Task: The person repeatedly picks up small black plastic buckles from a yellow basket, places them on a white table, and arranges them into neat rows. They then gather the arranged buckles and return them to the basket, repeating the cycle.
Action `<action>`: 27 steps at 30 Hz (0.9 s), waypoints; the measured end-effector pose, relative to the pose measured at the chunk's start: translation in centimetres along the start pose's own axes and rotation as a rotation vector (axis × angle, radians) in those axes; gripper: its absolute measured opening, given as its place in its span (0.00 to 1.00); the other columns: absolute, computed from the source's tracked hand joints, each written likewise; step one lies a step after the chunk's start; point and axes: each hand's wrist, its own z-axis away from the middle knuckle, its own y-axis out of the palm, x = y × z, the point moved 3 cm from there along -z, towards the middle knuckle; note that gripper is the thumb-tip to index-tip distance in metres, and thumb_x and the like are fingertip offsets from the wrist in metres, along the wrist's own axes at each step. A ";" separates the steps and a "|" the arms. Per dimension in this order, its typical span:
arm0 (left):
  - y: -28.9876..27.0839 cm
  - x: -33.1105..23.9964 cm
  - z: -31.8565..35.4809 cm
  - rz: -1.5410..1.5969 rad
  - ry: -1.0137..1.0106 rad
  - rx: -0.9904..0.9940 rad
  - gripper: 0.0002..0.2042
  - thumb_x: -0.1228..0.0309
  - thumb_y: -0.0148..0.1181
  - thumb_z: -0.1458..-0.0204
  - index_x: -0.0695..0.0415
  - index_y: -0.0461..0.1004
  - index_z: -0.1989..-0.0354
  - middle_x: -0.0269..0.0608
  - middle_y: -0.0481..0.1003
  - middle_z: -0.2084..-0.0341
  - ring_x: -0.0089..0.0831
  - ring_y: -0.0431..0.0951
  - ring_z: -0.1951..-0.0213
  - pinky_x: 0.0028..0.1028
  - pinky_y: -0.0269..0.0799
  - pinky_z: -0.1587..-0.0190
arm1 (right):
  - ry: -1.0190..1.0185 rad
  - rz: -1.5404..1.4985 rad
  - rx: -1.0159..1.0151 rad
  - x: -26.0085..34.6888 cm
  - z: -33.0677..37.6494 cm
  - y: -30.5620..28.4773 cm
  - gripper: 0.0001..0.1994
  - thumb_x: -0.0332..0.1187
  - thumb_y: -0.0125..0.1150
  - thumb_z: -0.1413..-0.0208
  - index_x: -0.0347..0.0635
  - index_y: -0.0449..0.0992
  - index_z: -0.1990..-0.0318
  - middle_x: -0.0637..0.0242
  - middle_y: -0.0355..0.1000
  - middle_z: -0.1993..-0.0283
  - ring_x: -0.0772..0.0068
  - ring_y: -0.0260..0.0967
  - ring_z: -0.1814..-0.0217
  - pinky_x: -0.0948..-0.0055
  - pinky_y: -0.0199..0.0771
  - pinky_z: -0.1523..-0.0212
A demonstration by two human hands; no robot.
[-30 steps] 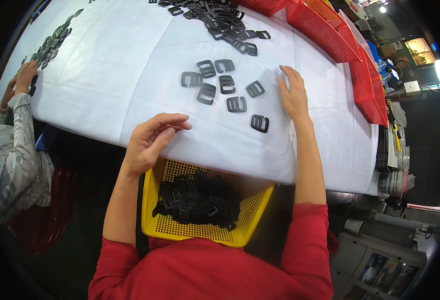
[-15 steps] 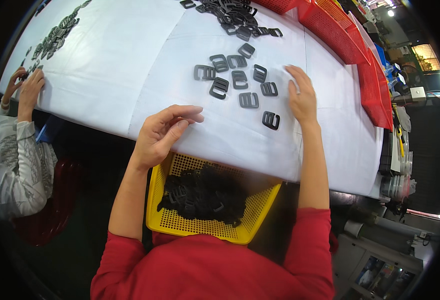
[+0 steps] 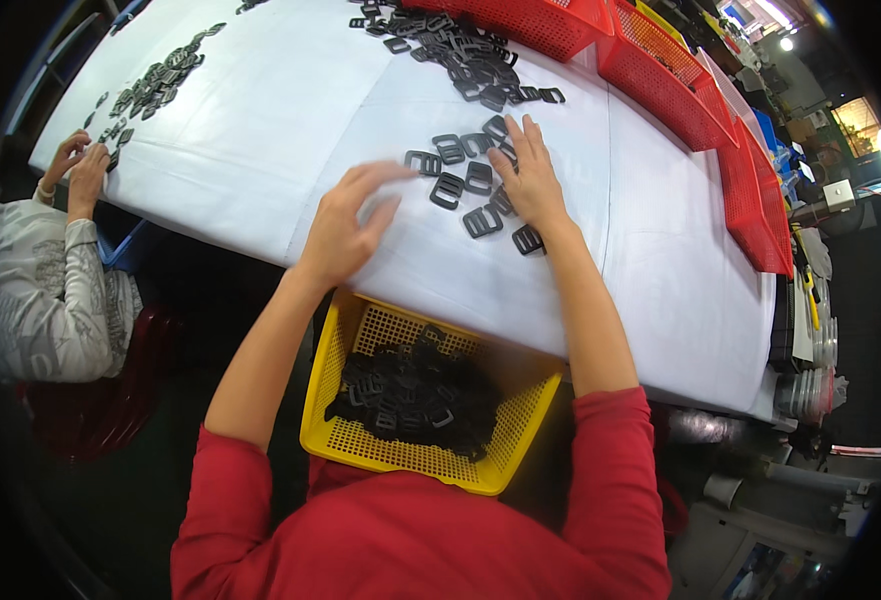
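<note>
Several black plastic buckles (image 3: 465, 185) are lying in a loose group on the white desk (image 3: 260, 120), just in front of the person in the red sleeves. The right hand (image 3: 532, 178) is resting flat on the right part of this group, fingers spread and touching the pieces, and it is grasping nothing. The left hand (image 3: 345, 225) is hovering just left of the group; it is blurred by motion, its fingers are loosely curled and apart, and it is holding nothing that can be seen.

Below the near edge of the desk, on the person's lap, a yellow basket (image 3: 360, 440) is standing, already partly filled with the same black pieces. A bigger pile of buckles (image 3: 460, 55) is lying farther away, beside the red baskets (image 3: 680, 70) along the far right edge.

Judging from this, the step in hand is the gathering of the small group toward the near edge. The next move is probably asking for both hands to close around the pieces, or to sweep them together, so that none is sliding aside and missing the basket.

At the left, another person's hands (image 3: 78, 165) are working on a separate row of pieces.
</note>
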 end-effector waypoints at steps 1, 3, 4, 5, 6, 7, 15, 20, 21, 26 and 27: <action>-0.4 0.1 -0.9 -0.137 0.027 -0.033 0.16 0.76 0.52 0.43 0.59 0.71 0.45 0.48 0.71 0.47 0.39 0.69 0.43 0.33 0.62 0.40 | 0.007 -0.025 0.065 0.1 -0.9 0.6 0.29 0.53 0.45 0.37 0.48 0.59 0.33 0.52 0.55 0.31 0.53 0.45 0.26 0.54 0.41 0.28; -0.5 1.5 -3.1 -0.194 -0.034 -0.007 0.16 0.72 0.52 0.42 0.58 0.70 0.44 0.49 0.70 0.45 0.42 0.68 0.42 0.34 0.62 0.40 | 0.027 -0.064 0.196 0.1 -2.4 1.1 0.29 0.53 0.45 0.36 0.49 0.60 0.34 0.54 0.59 0.33 0.55 0.48 0.27 0.55 0.43 0.29; 0.0 2.1 -4.4 -0.213 -0.055 0.021 0.17 0.70 0.52 0.41 0.57 0.69 0.44 0.50 0.69 0.45 0.44 0.67 0.41 0.34 0.61 0.39 | 0.009 -0.096 0.193 0.3 -2.3 0.5 0.26 0.52 0.44 0.35 0.48 0.64 0.36 0.55 0.64 0.36 0.56 0.51 0.28 0.56 0.43 0.29; 0.4 2.4 -5.5 -0.236 -0.066 0.056 0.17 0.67 0.51 0.40 0.57 0.69 0.43 0.50 0.68 0.44 0.44 0.66 0.40 0.36 0.59 0.38 | 0.084 -0.312 0.258 0.1 -2.2 -0.2 0.25 0.51 0.44 0.35 0.48 0.65 0.37 0.55 0.65 0.37 0.56 0.52 0.29 0.56 0.41 0.28; 0.9 2.7 -6.4 -0.255 -0.081 0.092 0.18 0.64 0.50 0.40 0.56 0.68 0.42 0.50 0.68 0.43 0.44 0.65 0.39 0.38 0.58 0.37 | 0.161 -0.526 0.327 0.0 -1.9 -1.2 0.25 0.51 0.43 0.35 0.47 0.67 0.38 0.55 0.66 0.37 0.56 0.53 0.29 0.56 0.39 0.28; 1.2 3.3 -6.9 -0.279 -0.106 0.121 0.19 0.62 0.49 0.39 0.56 0.67 0.42 0.50 0.67 0.42 0.45 0.64 0.38 0.39 0.56 0.36 | 0.232 -0.747 0.403 0.4 -1.5 -1.6 0.24 0.51 0.43 0.35 0.47 0.68 0.39 0.55 0.66 0.38 0.56 0.54 0.29 0.56 0.38 0.28; 7.3 1.9 -5.7 -0.314 0.079 0.221 0.23 0.58 0.49 0.40 0.58 0.64 0.40 0.53 0.66 0.42 0.46 0.62 0.37 0.43 0.52 0.34 | -0.020 -0.357 0.072 2.5 2.9 -0.9 0.18 0.38 0.49 0.37 0.40 0.71 0.43 0.53 0.70 0.45 0.55 0.65 0.41 0.64 0.61 0.39; 5.5 -1.8 1.9 -0.046 -0.007 0.270 0.18 0.67 0.56 0.44 0.60 0.69 0.47 0.54 0.72 0.51 0.46 0.72 0.48 0.36 0.66 0.45 | 0.045 -0.403 0.188 7.8 11.4 -4.0 0.18 0.34 0.55 0.42 0.39 0.70 0.44 0.51 0.70 0.46 0.50 0.65 0.41 0.61 0.61 0.39; 4.9 -3.3 3.0 0.024 -0.042 0.306 0.16 0.68 0.56 0.45 0.61 0.72 0.50 0.54 0.74 0.55 0.47 0.74 0.52 0.37 0.68 0.47 | 0.091 -0.456 0.242 8.5 13.1 -4.8 0.19 0.32 0.57 0.43 0.39 0.70 0.44 0.51 0.70 0.46 0.51 0.65 0.42 0.61 0.61 0.39; 2.4 -5.0 2.9 0.189 -0.171 0.433 0.11 0.73 0.55 0.44 0.60 0.76 0.54 0.46 0.79 0.61 0.35 0.78 0.56 0.31 0.71 0.51 | 0.107 -0.599 0.388 9.5 14.5 -7.8 0.17 0.27 0.61 0.47 0.41 0.74 0.48 0.56 0.73 0.50 0.57 0.67 0.43 0.64 0.64 0.40; 2.1 -4.7 1.6 0.176 -0.169 0.413 0.11 0.74 0.55 0.44 0.60 0.76 0.54 0.45 0.79 0.61 0.33 0.78 0.56 0.30 0.70 0.50 | -0.014 -0.450 0.282 8.2 12.8 -8.3 0.17 0.26 0.61 0.48 0.41 0.75 0.49 0.57 0.73 0.50 0.57 0.67 0.43 0.64 0.65 0.40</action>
